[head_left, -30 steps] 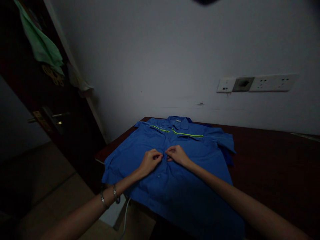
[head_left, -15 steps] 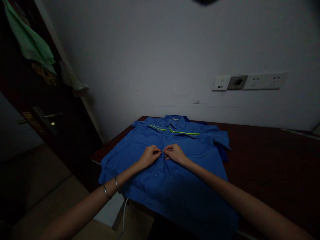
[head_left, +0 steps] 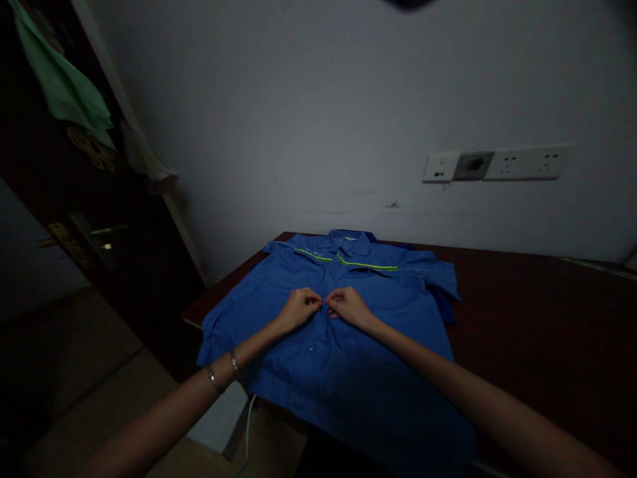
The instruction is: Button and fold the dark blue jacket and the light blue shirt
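A blue short-sleeved shirt with yellow-green piping above its chest pockets lies face up, collar toward the wall. At the middle of its front placket, my left hand pinches the fabric with thumb and forefinger. Just to the right, my right hand pinches the placket as well, its fingertips almost meeting the left ones. Whatever sits between the fingertips is too small to see. Nearer to me on the placket shows a round button. Darker blue cloth peeks out from under the shirt's right side and collar.
The shirt rests on a dark red-brown table against a pale wall with a row of sockets. To the left are a dark door with a handle and a hanging green cloth. A white box and cable are below the table's edge.
Both hands stay pinched at the same spot on the placket, with hardly any movement. The view has shifted very slightly.
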A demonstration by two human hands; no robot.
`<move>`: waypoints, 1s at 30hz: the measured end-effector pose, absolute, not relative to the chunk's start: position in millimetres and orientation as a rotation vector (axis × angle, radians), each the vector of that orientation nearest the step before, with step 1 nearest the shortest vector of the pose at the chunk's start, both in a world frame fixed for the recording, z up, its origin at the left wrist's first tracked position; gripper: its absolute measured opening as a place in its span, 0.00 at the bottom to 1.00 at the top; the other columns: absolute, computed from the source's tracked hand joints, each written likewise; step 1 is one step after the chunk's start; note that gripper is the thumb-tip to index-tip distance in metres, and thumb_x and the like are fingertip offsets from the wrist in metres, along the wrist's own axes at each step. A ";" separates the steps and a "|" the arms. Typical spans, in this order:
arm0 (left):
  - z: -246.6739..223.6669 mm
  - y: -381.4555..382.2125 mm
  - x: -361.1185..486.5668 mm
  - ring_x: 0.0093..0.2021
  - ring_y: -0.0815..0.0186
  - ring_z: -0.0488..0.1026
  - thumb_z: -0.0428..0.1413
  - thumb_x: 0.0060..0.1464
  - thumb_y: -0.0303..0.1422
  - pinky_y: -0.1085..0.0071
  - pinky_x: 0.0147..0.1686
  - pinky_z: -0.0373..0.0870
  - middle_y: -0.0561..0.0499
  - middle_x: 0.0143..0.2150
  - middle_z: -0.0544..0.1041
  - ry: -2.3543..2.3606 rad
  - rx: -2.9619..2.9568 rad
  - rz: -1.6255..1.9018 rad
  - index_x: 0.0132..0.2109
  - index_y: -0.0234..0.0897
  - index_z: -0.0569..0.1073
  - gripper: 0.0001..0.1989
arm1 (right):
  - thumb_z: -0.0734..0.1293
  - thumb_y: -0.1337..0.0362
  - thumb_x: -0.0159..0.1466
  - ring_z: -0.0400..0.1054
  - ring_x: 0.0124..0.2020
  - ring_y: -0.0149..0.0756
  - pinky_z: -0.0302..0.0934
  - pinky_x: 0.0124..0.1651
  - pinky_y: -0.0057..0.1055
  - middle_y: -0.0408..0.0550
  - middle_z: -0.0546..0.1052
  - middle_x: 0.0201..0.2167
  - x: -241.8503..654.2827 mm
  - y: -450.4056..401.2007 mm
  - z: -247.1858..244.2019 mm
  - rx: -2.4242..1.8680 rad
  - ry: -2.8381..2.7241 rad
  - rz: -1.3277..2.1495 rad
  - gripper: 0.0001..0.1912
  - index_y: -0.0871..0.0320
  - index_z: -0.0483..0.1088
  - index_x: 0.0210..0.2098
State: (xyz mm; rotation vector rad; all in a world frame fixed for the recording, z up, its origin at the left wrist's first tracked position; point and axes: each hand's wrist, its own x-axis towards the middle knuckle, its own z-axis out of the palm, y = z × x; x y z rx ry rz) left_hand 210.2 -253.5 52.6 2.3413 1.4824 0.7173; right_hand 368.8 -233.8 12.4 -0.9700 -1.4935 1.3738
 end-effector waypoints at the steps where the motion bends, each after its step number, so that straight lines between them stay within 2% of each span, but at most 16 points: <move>1: 52.7 -253.4 211.0 0.29 0.70 0.67 0.52 0.46 0.26 0.76 0.30 0.62 0.50 0.28 0.73 1.483 2.364 0.723 0.32 0.31 0.77 0.09 | 0.63 0.72 0.53 0.68 0.20 0.27 0.65 0.22 0.22 0.41 0.71 0.17 369.0 -233.7 12.0 -0.970 -1.502 1.365 0.03 0.62 0.68 0.24; 6: 54.5 -252.1 213.5 0.28 0.71 0.67 0.52 0.44 0.25 0.76 0.29 0.62 0.50 0.28 0.73 1.450 2.360 0.688 0.30 0.31 0.76 0.08 | 0.63 0.72 0.52 0.68 0.20 0.28 0.65 0.22 0.23 0.41 0.71 0.17 370.1 -234.7 11.4 -1.002 -1.526 1.339 0.03 0.61 0.68 0.24; 14: 54.8 -250.9 198.8 0.19 0.73 0.64 0.50 0.45 0.29 0.78 0.17 0.60 0.54 0.22 0.69 1.494 2.010 0.649 0.34 0.29 0.72 0.10 | 0.61 0.71 0.55 0.70 0.23 0.31 0.66 0.26 0.26 0.44 0.72 0.19 378.0 -235.6 14.1 -1.074 -1.549 1.297 0.04 0.62 0.67 0.26; 17: 55.0 -249.0 183.7 0.24 0.69 0.69 0.51 0.47 0.33 0.74 0.23 0.67 0.50 0.27 0.72 1.558 2.059 0.687 0.36 0.29 0.72 0.11 | 0.61 0.65 0.57 0.71 0.29 0.35 0.66 0.33 0.30 0.49 0.75 0.26 392.0 -238.9 17.4 -1.059 -1.785 0.997 0.08 0.62 0.70 0.29; 19: 56.5 -249.1 174.8 0.36 0.65 0.72 0.52 0.49 0.36 0.69 0.36 0.70 0.45 0.37 0.74 1.577 2.237 0.720 0.41 0.31 0.72 0.15 | 0.59 0.61 0.60 0.70 0.39 0.39 0.64 0.43 0.34 0.53 0.76 0.35 403.1 -240.7 17.0 -1.035 -1.984 0.630 0.13 0.62 0.71 0.35; 21: 57.9 -250.0 169.7 0.50 0.60 0.66 0.51 0.52 0.41 0.63 0.50 0.63 0.43 0.51 0.69 1.547 2.474 0.644 0.51 0.35 0.68 0.22 | 0.57 0.58 0.62 0.61 0.52 0.45 0.55 0.54 0.42 0.57 0.70 0.49 413.0 -239.9 12.1 -1.092 -2.130 0.272 0.19 0.61 0.69 0.45; 23: 57.3 -249.8 169.1 0.61 0.54 0.52 0.47 0.54 0.46 0.55 0.57 0.50 0.44 0.62 0.57 1.516 2.665 0.412 0.59 0.42 0.60 0.27 | 0.55 0.52 0.62 0.48 0.60 0.52 0.44 0.58 0.51 0.58 0.58 0.59 420.4 -235.2 3.0 -1.237 -2.221 0.056 0.26 0.59 0.62 0.55; 26: 51.3 -243.5 174.7 0.64 0.49 0.37 0.40 0.56 0.50 0.44 0.57 0.38 0.47 0.66 0.42 1.551 2.737 0.027 0.63 0.49 0.50 0.29 | 0.50 0.45 0.62 0.41 0.62 0.56 0.37 0.57 0.59 0.54 0.50 0.63 428.6 -222.7 -11.8 -1.409 -2.299 -0.001 0.31 0.52 0.52 0.61; 30: 42.4 -225.6 185.0 0.64 0.47 0.31 0.35 0.57 0.51 0.40 0.55 0.35 0.48 0.67 0.34 1.588 2.682 -0.163 0.64 0.51 0.44 0.30 | 0.47 0.43 0.62 0.40 0.63 0.53 0.34 0.58 0.58 0.47 0.49 0.64 441.3 -203.5 -20.6 -1.426 -2.347 -0.010 0.31 0.43 0.47 0.61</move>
